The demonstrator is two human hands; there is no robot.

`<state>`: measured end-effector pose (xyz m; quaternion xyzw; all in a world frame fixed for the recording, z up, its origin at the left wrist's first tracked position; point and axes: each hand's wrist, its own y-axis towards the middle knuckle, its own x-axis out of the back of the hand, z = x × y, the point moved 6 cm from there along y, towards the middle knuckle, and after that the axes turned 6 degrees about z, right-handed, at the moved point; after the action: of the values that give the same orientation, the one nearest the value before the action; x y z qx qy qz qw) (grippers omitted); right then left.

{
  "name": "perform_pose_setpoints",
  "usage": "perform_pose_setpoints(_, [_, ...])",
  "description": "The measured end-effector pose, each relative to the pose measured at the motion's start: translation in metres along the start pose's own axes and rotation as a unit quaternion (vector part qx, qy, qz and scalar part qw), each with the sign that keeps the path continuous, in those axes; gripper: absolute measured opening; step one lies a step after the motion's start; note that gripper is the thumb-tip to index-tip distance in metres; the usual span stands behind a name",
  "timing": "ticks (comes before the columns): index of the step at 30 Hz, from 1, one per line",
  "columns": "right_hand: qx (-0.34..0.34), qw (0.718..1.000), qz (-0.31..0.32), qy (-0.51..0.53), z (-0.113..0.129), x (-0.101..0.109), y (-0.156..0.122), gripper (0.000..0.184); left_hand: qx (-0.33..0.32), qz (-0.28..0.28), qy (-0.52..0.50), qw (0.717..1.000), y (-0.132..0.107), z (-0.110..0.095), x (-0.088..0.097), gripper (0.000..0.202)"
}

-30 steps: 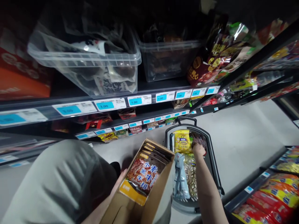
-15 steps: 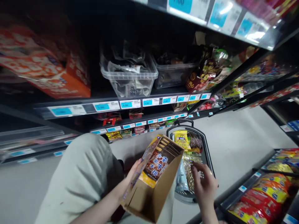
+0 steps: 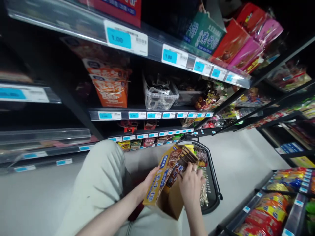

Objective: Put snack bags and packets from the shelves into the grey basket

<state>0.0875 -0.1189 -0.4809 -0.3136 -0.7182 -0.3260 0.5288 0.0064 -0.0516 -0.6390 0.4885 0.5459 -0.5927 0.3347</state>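
My left hand (image 3: 150, 179) grips a yellow-brown cardboard snack box (image 3: 157, 183) by its left side, tilted over my lap with its open top facing me. Dark brown snack packets (image 3: 177, 167) with blue-and-white lettering stand in its upper part; the lower part shows bare cardboard. At the box's right side, my right hand (image 3: 192, 183) reaches over the opening, thumb and fingers apart against the packets, a ring on one finger. Its fingertips are partly hidden. Right behind the box, a black shopping basket (image 3: 216, 183) on the floor holds several snack bags, partly covered by my hand and the box.
Shelves with blue-and-white price tags (image 3: 118, 36) rise ahead. They carry an orange snack bag (image 3: 110, 87), a clear plastic tub (image 3: 161, 98) and green and red boxes. A low rack (image 3: 248, 200) of red and yellow bags stands at right. My bent knee (image 3: 105, 164) is beside the box.
My right hand has moved left from above the basket to the opening of the box. The box has turned to show more of its printed yellow side. My view has shifted, showing more upper shelf.
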Motion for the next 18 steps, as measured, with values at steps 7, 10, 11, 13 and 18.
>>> perform_pose_setpoints(7, [0.016,0.998,-0.057,0.019,-0.019,0.012,-0.009,0.019,-0.003,-0.077,0.019,0.997,-0.006,-0.003,-0.008,0.05])
perform_pose_setpoints(10, [0.025,0.997,-0.048,0.053,-0.021,0.006,-0.013,0.022,0.002,-0.082,0.03,0.996,-0.004,-0.004,-0.007,0.053])
perform_pose_setpoints(11, [0.029,0.996,-0.035,0.072,-0.021,0.003,-0.013,0.02,0.001,-0.08,0.029,0.996,-0.004,-0.004,-0.007,0.052])
perform_pose_setpoints(13, [0.023,0.993,-0.017,0.116,-0.026,-0.003,-0.014,0.02,0.002,-0.069,0.029,0.997,-0.004,-0.004,-0.008,0.05])
perform_pose_setpoints(18, [-0.057,0.913,-0.04,0.402,-0.069,0.002,-0.02,0.03,0.001,-0.028,0.018,0.999,-0.001,-0.004,-0.007,0.048])
